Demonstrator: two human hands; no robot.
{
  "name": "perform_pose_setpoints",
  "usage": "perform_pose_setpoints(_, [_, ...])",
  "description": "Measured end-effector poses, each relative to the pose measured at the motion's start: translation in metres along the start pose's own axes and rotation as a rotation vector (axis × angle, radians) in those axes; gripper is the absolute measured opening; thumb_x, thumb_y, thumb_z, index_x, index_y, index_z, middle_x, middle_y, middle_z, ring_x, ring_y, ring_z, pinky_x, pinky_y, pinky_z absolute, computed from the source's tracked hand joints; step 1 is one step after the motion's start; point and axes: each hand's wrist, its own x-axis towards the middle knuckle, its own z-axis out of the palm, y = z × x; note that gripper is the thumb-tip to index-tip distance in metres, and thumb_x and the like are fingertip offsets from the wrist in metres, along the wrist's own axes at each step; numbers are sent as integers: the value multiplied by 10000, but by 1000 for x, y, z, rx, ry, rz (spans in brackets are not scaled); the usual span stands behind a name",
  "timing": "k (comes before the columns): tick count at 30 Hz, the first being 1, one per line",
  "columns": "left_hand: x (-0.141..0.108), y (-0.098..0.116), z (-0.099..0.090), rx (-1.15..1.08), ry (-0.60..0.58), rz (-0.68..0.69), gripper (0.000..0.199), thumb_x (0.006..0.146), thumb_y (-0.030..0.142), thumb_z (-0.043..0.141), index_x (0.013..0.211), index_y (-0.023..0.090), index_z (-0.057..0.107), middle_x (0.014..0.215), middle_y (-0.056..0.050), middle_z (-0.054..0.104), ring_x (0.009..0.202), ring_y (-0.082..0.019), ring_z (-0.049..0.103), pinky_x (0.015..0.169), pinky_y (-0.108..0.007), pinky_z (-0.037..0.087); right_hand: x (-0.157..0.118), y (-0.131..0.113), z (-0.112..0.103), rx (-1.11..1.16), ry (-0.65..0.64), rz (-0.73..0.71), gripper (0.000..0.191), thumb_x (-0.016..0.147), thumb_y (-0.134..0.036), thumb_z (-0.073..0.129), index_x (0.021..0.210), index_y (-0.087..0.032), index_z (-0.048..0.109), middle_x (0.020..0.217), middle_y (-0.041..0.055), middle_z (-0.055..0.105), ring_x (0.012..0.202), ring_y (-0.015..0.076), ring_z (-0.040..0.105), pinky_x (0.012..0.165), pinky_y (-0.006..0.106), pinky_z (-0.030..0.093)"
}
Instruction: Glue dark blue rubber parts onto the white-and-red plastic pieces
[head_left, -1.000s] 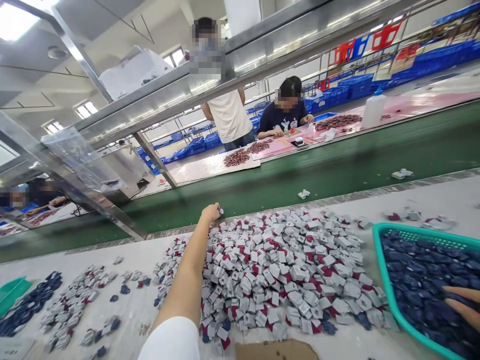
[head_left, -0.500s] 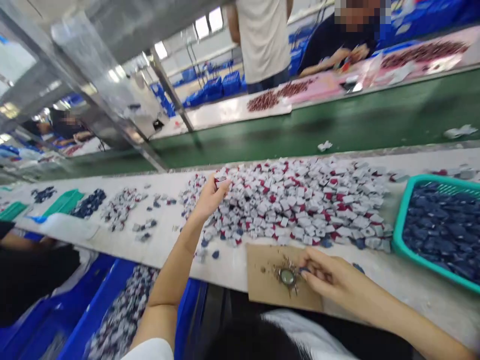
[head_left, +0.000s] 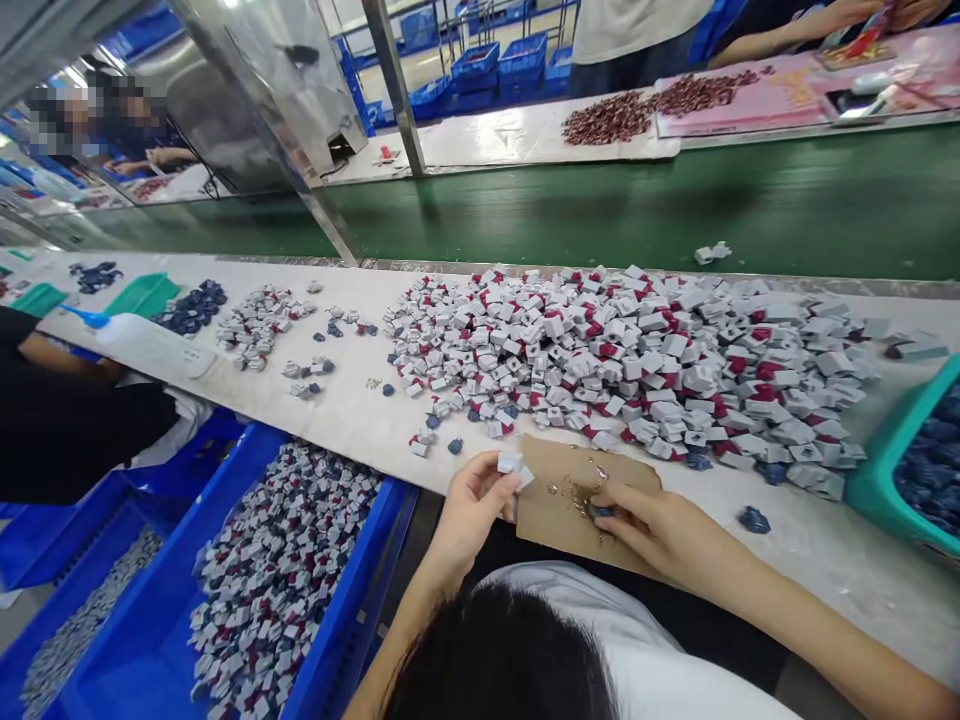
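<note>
My left hand (head_left: 474, 500) is closed on a small light-grey plastic part (head_left: 510, 463), pinched between thumb and fingers at the left edge of a brown cardboard sheet (head_left: 544, 515). My right hand (head_left: 645, 520) is closed on a dark blue part (head_left: 600, 511), held low over the cardboard. Around its fingertips lie tiny metal pieces (head_left: 580, 496), too small to make out. Beyond both hands spreads a large pile of grey and dark red plastic parts (head_left: 592, 350).
A green basket (head_left: 877, 475) of dark blue parts stands at the right. Below the table on the left is a blue bin (head_left: 161, 620) with grey, red and blue parts. A white bottle (head_left: 154, 343) lies far left, near another person's arm. A green belt (head_left: 525, 205) runs behind.
My left hand has come back from the pile to the cardboard with a grey part. My right hand stays over the metal pieces, its fingertips now closer among them. The view has shifted.
</note>
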Motion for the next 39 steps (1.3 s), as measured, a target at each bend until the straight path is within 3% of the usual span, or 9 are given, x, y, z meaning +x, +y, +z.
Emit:
perform_pose_setpoints(9, [4, -9, 17, -37, -107, -120, 396, 617, 364, 810, 907, 133, 669, 858, -63, 697, 755, -149, 622, 484, -167, 448, -4, 5, 10, -11, 74, 51, 253, 931, -360, 350, 893, -218, 556, 817, 62, 667, 690, 220, 637, 564, 286, 438])
perform_pose_setpoints(14, [4, -10, 22, -45, -118, -117, 377, 626, 334, 811, 904, 130, 659, 857, -65, 702, 763, -142, 630, 474, -147, 439, -5, 4, 6, 43, 76, 28, 236, 924, -357, 374, 893, -219, 563, 742, 33, 653, 607, 192, 623, 526, 274, 443])
perform_pose_setpoints(19, [3, -10, 28, -3, -179, -99, 377, 630, 328, 807, 918, 132, 662, 878, -67, 701, 737, -132, 617, 482, -152, 455, -9, -12, -10, 401, 320, 81, 291, 914, -449, 486, 1054, -203, 556, 874, 60, 664, 750, 178, 656, 596, 249, 531])
perform_pose_setpoints(21, [2, -10, 30, 12, -202, -96, 393, 621, 337, 810, 921, 132, 662, 871, -63, 696, 719, -131, 609, 477, -158, 457, -11, -23, -17, 509, 352, 74, 291, 901, -448, 529, 1059, -206, 562, 909, 64, 663, 804, 181, 660, 618, 240, 544])
perform_pose_setpoints(24, [1, -7, 34, 26, -223, -92, 407, 610, 347, 814, 916, 129, 658, 827, -47, 679, 675, -121, 591, 470, -165, 453, -11, -37, -24, 538, 359, 21, 259, 896, -437, 547, 1002, -203, 584, 858, 51, 670, 698, 151, 652, 565, 212, 531])
perform_pose_setpoints(29, [0, -2, 36, 50, -278, -56, 346, 652, 306, 791, 922, 140, 651, 800, -23, 661, 649, -94, 565, 502, -168, 455, -4, -44, -31, 471, 324, -73, 192, 918, -362, 521, 982, -200, 600, 815, 31, 669, 644, 120, 622, 545, 187, 507])
perform_pose_setpoints(36, [0, 0, 35, 80, -344, 45, 309, 671, 281, 776, 900, 133, 630, 798, -29, 652, 727, -105, 585, 680, -206, 477, -2, -35, -42, 352, 134, -122, 201, 937, -351, 489, 955, -179, 592, 714, 9, 615, 578, 106, 556, 531, 199, 458])
perform_pose_setpoints(39, [0, -4, 38, 63, -363, 42, 315, 697, 323, 747, 891, 145, 573, 753, 1, 587, 646, -79, 541, 603, -187, 464, 1, -34, -39, 415, 76, -106, 217, 940, -378, 487, 955, -181, 576, 729, 9, 626, 573, 105, 558, 532, 203, 452])
